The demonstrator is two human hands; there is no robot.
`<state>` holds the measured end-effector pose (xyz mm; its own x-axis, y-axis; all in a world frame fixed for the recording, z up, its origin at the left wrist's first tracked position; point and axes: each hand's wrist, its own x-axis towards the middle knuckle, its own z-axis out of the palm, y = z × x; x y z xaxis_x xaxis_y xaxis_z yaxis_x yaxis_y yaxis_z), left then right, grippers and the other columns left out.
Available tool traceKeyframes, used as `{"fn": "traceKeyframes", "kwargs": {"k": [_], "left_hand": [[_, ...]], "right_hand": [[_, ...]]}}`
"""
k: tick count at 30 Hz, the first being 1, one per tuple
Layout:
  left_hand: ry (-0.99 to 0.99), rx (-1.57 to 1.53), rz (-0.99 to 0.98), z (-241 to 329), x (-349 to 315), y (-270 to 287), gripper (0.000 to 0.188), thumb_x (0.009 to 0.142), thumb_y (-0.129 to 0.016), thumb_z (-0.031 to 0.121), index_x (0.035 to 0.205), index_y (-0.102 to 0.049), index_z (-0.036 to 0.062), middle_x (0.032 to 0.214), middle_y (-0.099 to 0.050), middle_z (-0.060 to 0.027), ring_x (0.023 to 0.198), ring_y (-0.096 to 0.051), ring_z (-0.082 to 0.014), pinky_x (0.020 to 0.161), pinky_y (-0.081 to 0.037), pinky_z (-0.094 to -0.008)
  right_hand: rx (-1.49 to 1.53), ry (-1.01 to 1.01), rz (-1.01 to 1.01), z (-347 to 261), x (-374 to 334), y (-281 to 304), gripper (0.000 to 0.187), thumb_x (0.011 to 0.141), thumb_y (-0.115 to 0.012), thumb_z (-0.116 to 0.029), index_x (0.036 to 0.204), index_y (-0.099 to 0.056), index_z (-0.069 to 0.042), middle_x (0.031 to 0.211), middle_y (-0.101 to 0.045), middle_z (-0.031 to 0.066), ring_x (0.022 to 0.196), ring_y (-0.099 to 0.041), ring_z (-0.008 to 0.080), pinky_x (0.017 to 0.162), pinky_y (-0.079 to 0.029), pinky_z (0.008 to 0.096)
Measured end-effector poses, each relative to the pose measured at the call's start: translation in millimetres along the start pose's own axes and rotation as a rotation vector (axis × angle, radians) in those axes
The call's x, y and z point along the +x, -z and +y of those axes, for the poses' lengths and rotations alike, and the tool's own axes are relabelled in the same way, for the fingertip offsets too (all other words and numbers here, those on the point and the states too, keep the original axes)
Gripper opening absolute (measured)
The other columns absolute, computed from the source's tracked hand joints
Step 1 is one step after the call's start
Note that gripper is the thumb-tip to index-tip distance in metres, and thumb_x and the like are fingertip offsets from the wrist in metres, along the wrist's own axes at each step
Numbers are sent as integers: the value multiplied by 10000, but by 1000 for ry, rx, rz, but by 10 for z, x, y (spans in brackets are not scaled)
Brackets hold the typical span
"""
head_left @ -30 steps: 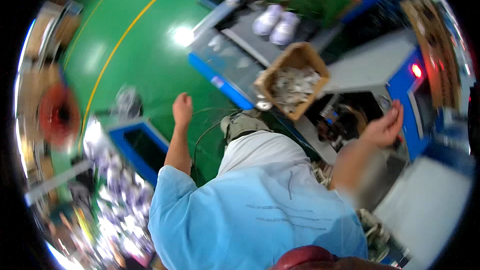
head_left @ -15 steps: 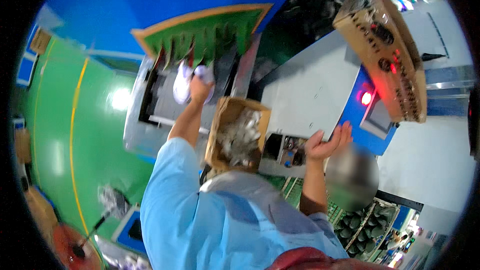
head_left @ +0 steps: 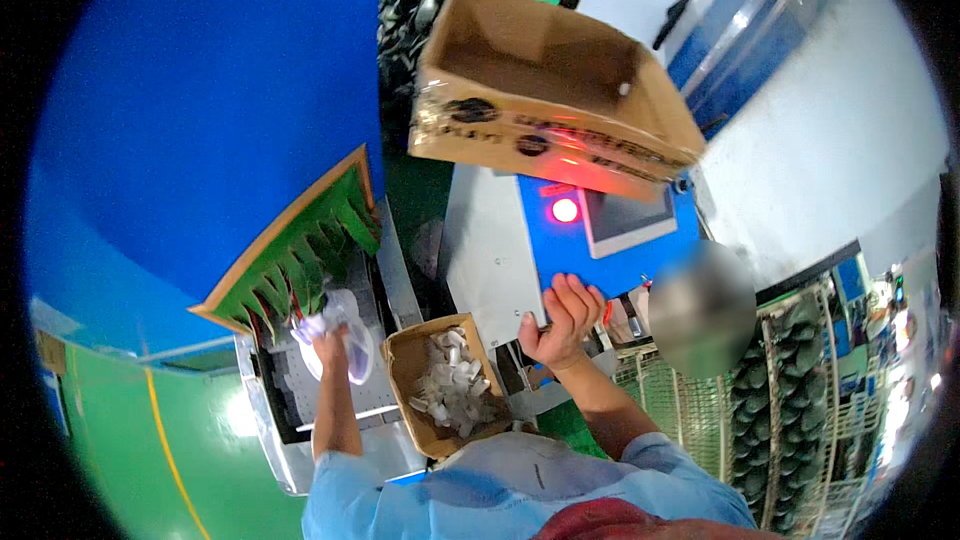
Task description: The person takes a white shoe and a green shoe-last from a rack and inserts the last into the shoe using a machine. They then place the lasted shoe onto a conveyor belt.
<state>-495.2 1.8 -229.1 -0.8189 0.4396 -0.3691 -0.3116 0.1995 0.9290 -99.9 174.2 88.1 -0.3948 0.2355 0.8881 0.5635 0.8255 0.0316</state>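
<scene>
My left hand is closed on a whitish-lilac, glossy piece, whose exact kind I cannot make out. It is at the mouth of a machine, over a dark flat bed and just below a fringe of green strips. My right hand holds nothing, its fingers extended and thumb apart, near the front edge of a blue control panel. Between my arms stands a cardboard box with many small white translucent pieces inside.
A large open carton sits on the machine top behind the panel, beside a lit red lamp and a screen. Racks of dark, rounded pieces stand at right. Dark pieces are heaped at the back.
My view has turned to the right, so the machine mouth and carton appear farther left. My right hand is now beside the panel's front edge. The left hand stays at the whitish piece.
</scene>
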Motion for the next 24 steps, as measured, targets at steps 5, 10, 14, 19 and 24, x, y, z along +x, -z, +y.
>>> {"fn": "traceKeyframes", "kwargs": {"k": [5,10,14,19,24], "left_hand": [[-61,-667,-391,772,-1841,-112,492,858,-713,224,1258,-571,-23,1169,-667,-109,1060,-653,-231,933,-533,-398],[-17,-576,-624,1273,-3499,-515,1007,724,-858,475,1480,-377,13,1366,-580,-136,1200,-608,-288,1002,-527,-446],[65,-392,-911,1170,-4014,-760,865,735,-837,142,1479,-406,43,1369,-577,-81,1247,-573,-258,1036,-484,-425],[35,-672,-562,1459,-4624,-1688,714,812,-693,201,1451,-437,13,1324,-593,-109,1217,-578,-229,1037,-465,-377],[-369,254,-475,1563,-4649,-2259,613,880,-486,269,1396,-424,-57,1101,-647,-165,995,-626,-272,869,-496,-411]], "right_hand": [[305,-128,-115,-215,72,397,334,851,-682,-118,1154,-588,-15,1317,-584,184,1265,-517,378,1093,-346,523],[1088,-347,-426,-950,-385,793,1013,835,-787,-323,1546,-150,15,1569,-263,266,1440,-311,439,1178,-249,526],[1323,-541,-610,-502,-353,1149,1211,781,-816,-378,1565,-3,58,1550,-244,299,1435,-308,419,1177,-275,434],[1246,-415,-422,-20,-433,1607,1234,762,-835,-295,1557,35,69,1519,-287,279,1412,-326,368,1169,-261,440],[1163,-550,-147,489,-905,1759,1204,781,-814,-286,1569,41,26,1510,-288,240,1375,-358,331,1144,-293,451]]}}
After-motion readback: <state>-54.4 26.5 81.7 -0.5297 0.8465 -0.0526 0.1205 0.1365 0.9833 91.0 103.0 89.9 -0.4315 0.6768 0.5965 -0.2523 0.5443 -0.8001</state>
